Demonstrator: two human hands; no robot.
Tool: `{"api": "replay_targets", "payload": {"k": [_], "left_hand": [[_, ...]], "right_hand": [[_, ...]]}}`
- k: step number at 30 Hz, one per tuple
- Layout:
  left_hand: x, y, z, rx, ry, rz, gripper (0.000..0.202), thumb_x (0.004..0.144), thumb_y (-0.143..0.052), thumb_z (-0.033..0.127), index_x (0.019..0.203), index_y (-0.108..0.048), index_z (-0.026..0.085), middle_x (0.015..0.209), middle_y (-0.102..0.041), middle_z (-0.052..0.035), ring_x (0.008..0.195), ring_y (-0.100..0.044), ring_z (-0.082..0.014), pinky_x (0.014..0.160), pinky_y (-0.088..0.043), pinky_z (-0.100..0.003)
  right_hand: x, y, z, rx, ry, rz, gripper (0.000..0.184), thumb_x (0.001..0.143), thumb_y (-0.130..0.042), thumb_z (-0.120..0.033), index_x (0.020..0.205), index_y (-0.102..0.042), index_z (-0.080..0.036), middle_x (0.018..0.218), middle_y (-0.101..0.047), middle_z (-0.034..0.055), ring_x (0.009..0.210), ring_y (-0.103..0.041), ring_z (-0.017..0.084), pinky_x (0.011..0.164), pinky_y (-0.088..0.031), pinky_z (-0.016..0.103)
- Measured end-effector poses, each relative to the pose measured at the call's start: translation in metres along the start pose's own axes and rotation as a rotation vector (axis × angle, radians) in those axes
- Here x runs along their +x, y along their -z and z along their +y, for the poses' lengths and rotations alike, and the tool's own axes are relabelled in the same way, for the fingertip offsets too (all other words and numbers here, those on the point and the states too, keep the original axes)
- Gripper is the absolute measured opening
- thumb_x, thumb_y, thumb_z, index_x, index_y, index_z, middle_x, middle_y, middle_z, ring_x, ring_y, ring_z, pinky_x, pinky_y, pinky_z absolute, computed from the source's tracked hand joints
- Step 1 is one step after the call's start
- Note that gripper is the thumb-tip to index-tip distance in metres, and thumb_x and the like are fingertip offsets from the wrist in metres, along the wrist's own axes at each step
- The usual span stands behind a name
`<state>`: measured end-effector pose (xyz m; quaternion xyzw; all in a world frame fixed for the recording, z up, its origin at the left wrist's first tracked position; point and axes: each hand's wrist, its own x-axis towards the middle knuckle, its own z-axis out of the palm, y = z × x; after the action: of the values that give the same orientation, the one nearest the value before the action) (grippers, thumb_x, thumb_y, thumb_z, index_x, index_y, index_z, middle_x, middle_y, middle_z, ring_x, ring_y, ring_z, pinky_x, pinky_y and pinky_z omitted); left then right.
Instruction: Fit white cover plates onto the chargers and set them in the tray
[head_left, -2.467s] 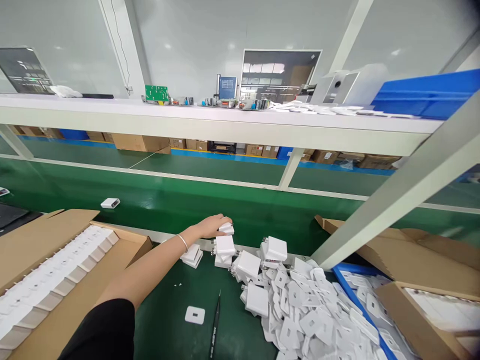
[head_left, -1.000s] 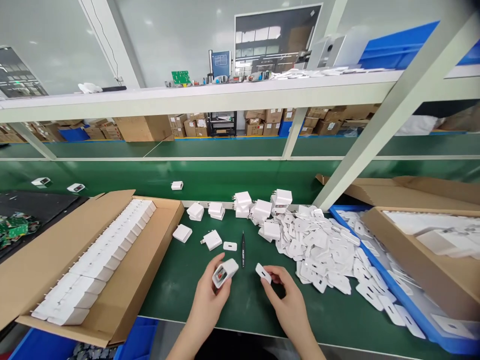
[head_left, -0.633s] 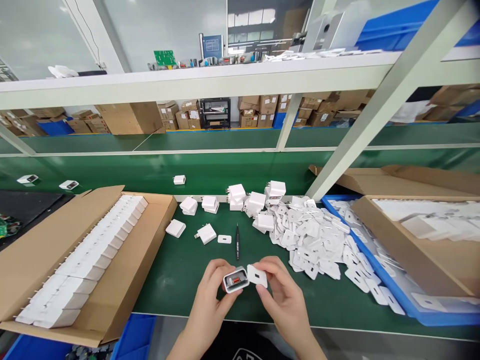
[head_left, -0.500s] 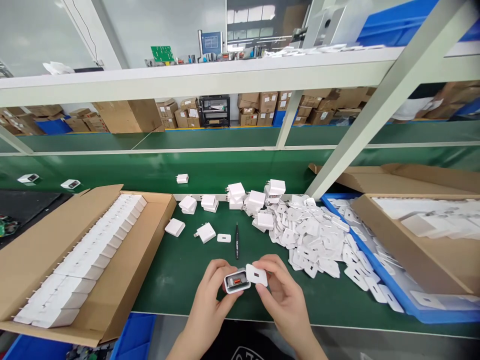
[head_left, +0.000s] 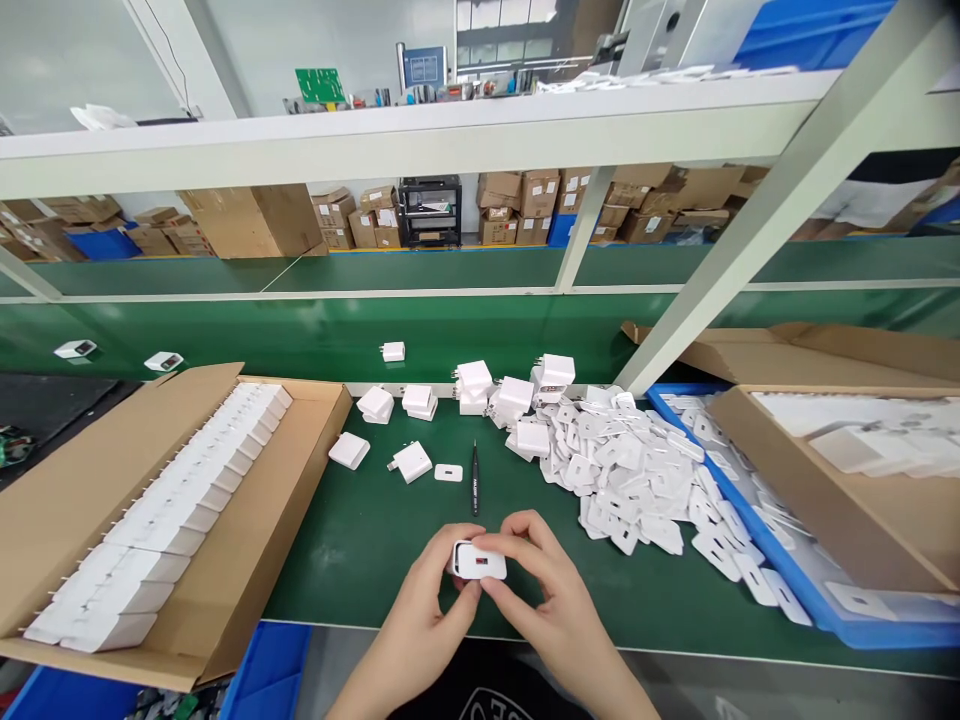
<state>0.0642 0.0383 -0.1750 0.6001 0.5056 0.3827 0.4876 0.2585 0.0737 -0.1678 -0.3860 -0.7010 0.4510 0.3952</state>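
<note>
A white charger body (head_left: 480, 562) with a white cover plate pressed over its open end sits between both hands, near the front edge of the green mat (head_left: 360, 560). My left hand (head_left: 420, 620) grips it from the left with fingers curled round it. My right hand (head_left: 547, 600) pinches the cover onto it from the right. A pile of loose white cover plates (head_left: 637, 480) lies to the right. Several white charger bodies (head_left: 487, 390) stand behind, by a black pen-like tool (head_left: 475, 480).
An open cardboard box (head_left: 255, 560) with rows of white chargers lies at the left. A blue tray (head_left: 825, 625) and another cardboard box (head_left: 862, 520) are at the right. The green conveyor belt (head_left: 300, 340) behind carries single chargers (head_left: 392, 351). A white shelf runs overhead.
My left hand picked a charger body from the back and brought it forward. My right hand took a cover plate and has pressed it onto the body's open end. The view tilted down.
</note>
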Motion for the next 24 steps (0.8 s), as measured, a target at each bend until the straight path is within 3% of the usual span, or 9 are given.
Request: {"api": "replay_targets", "payload": {"k": [3, 6, 10, 13, 15, 20, 24], "left_hand": [[-0.003, 0.0, -0.002, -0.046, 0.002, -0.027, 0.046, 0.109, -0.048, 0.037, 0.155, -0.042, 0.038, 0.162, -0.044, -0.0044, 0.148, -0.042, -0.0251, 0.12, -0.039, -0.038], [-0.002, -0.004, -0.003, -0.089, 0.0, 0.016, 0.039, 0.113, -0.038, 0.042, 0.15, -0.048, 0.037, 0.158, -0.046, -0.004, 0.148, -0.041, -0.0236, 0.124, -0.032, -0.039], [0.003, -0.011, -0.006, -0.119, -0.04, 0.095, 0.035, 0.114, -0.033, 0.041, 0.141, -0.055, 0.034, 0.145, -0.054, -0.0049, 0.137, -0.049, -0.021, 0.118, -0.037, -0.035], [0.002, -0.013, -0.01, -0.148, -0.1, 0.135, 0.035, 0.115, -0.031, 0.038, 0.139, -0.055, 0.034, 0.145, -0.053, -0.0043, 0.137, -0.048, -0.0196, 0.117, -0.037, -0.032], [0.0, -0.014, -0.013, -0.151, -0.122, 0.148, 0.034, 0.115, -0.03, 0.036, 0.139, -0.055, 0.034, 0.147, -0.051, -0.004, 0.141, -0.045, -0.0195, 0.118, -0.035, -0.032], [-0.001, -0.016, -0.013, -0.179, -0.12, 0.156, 0.035, 0.115, -0.029, 0.036, 0.14, -0.053, 0.034, 0.15, -0.046, -0.0052, 0.144, -0.04, -0.0214, 0.12, -0.035, -0.036], [0.0, -0.017, -0.012, -0.187, -0.104, 0.135, 0.036, 0.114, -0.03, 0.038, 0.142, -0.052, 0.033, 0.152, -0.043, -0.0079, 0.144, -0.04, -0.0242, 0.117, -0.04, -0.039]], "right_hand": [[0.002, -0.002, -0.004, -0.049, 0.007, 0.012, 0.022, 0.102, -0.064, -0.029, 0.121, -0.073, -0.036, 0.108, -0.053, 0.0033, 0.1, -0.06, 0.019, 0.09, -0.053, 0.029], [0.003, -0.005, -0.006, -0.077, 0.019, 0.052, 0.023, 0.101, -0.064, -0.027, 0.121, -0.072, -0.035, 0.106, -0.052, 0.0033, 0.098, -0.059, 0.019, 0.088, -0.053, 0.029], [0.004, -0.008, -0.001, -0.032, 0.001, 0.043, 0.028, 0.1, -0.066, -0.029, 0.126, -0.07, -0.036, 0.11, -0.052, 0.0037, 0.102, -0.059, 0.019, 0.093, -0.052, 0.03], [0.004, -0.011, 0.011, 0.061, -0.071, 0.073, 0.038, 0.1, -0.067, -0.04, 0.137, -0.064, -0.036, 0.113, -0.053, 0.004, 0.104, -0.058, 0.02, 0.095, -0.051, 0.032], [0.004, -0.014, 0.017, 0.114, -0.146, 0.086, 0.04, 0.105, -0.058, -0.048, 0.141, -0.06, -0.033, 0.109, -0.056, 0.0041, 0.098, -0.058, 0.02, 0.091, -0.051, 0.032], [0.006, -0.022, 0.016, 0.273, -0.263, -0.05, 0.045, 0.11, -0.042, -0.056, 0.14, -0.06, -0.027, 0.107, -0.066, 0.0051, 0.09, -0.061, 0.019, 0.082, -0.051, 0.031], [0.009, -0.029, 0.013, 0.342, -0.25, -0.015, 0.045, 0.11, -0.043, -0.056, 0.134, -0.062, -0.023, 0.112, -0.068, 0.0066, 0.09, -0.063, 0.019, 0.078, -0.053, 0.029]]}}
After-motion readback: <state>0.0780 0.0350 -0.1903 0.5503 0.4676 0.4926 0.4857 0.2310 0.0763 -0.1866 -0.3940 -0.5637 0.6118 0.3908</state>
